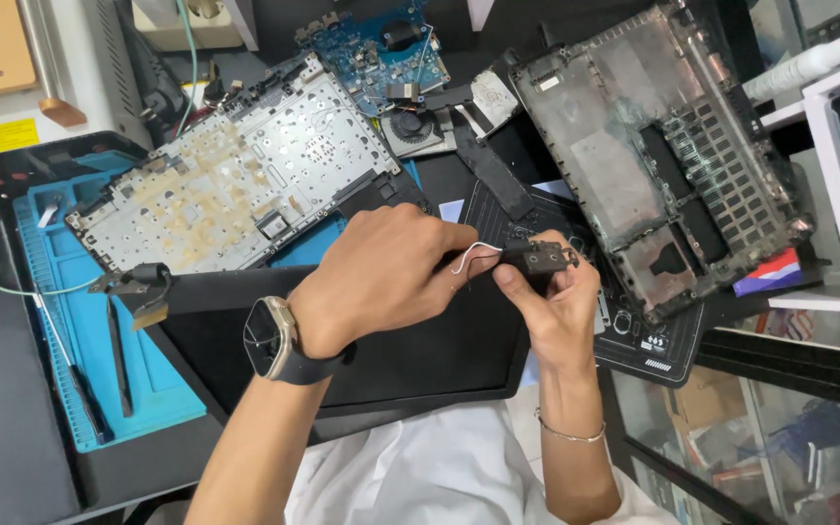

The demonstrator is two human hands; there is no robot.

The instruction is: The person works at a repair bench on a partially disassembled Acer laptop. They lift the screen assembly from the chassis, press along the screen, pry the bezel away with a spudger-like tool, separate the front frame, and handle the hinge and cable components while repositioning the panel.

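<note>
— Hands crossing above the dark laptop lid (401, 360): what's hiding?
— Left hand (381, 277) is covering its own fingertips. Right hand (556, 306) is pinching a small black part (540, 259), white wire (473, 255) trailing, above the black mat (634, 340).

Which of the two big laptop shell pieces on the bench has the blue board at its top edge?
The silvery keyboard frame on the left; the dark bottom cover lies right, without one.

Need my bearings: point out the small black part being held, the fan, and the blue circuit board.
small black part (537, 261), head view, its top face.
fan (407, 126), head view, its hub.
blue circuit board (367, 53), head view, its middle.
</note>
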